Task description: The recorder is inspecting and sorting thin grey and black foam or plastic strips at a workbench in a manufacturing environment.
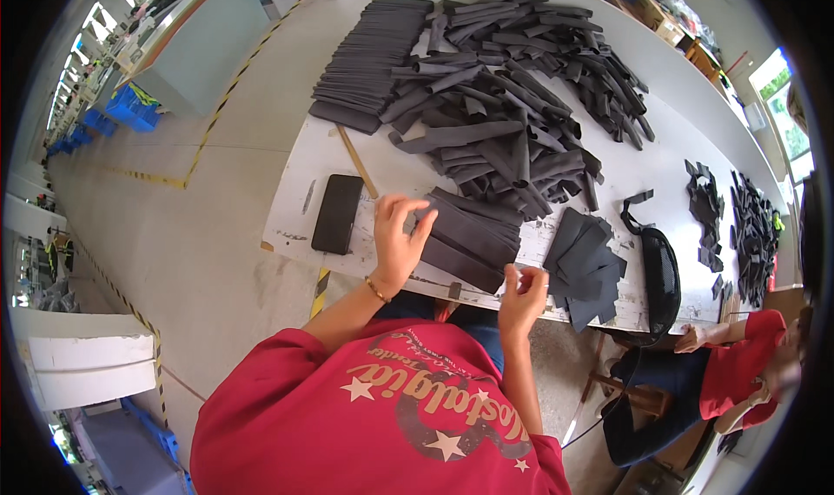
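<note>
A neat stack of dark grey fabric strips [469, 238] lies near the table's front edge, between my two hands. My left hand [398, 241] is over the stack's left end, its fingers bent and its thumb held apart from them. At the right end of the stack, my right hand [525, 298] has its fingers curled toward the thumb; whatever may be between them is too small to make out. Just right of that hand, a loose fan of flat dark pieces [586, 265] overhangs the table edge.
A large heap of rolled dark strips [508, 112] covers the far table, beside a tidy row of strips [369, 56]. Left are a black phone-like slab [337, 214] and a wooden stick [356, 162]. A black oblong case [661, 278] and a seated person in red [738, 365] are right.
</note>
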The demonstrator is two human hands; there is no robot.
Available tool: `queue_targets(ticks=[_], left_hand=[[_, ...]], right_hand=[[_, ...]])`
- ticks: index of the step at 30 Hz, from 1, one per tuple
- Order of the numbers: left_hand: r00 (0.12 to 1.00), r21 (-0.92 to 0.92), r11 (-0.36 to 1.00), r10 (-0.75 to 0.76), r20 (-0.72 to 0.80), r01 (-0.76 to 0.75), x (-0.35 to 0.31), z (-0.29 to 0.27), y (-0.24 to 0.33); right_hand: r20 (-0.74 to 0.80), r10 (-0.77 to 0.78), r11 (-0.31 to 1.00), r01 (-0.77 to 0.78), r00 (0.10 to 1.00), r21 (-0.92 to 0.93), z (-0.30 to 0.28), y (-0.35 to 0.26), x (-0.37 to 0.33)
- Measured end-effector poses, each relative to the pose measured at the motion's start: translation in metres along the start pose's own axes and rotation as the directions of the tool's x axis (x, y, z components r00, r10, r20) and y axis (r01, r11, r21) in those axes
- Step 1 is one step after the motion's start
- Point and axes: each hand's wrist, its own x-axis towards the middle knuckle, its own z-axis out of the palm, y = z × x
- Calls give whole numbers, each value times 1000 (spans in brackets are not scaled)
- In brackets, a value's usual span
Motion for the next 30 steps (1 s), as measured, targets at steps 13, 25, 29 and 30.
queue_targets(ticks=[13, 25, 29, 30], left_hand=[[325, -314, 125, -591, 738, 941, 79, 167, 13], [36, -89, -432, -128, 991, 897, 85, 106, 43], [362, -385, -239, -137, 922, 891, 93, 70, 75], [450, -466, -155, -128, 884, 871, 97, 64, 78]], right_hand=[[-154, 37, 603, -145, 987, -785, -37, 65, 129], [113, 8, 651, 80, 994, -755, -40, 72, 120], [-128, -122, 967, 88, 984, -240, -66, 47, 114], [-42, 53, 998, -54, 998, -15, -74, 38, 112]])
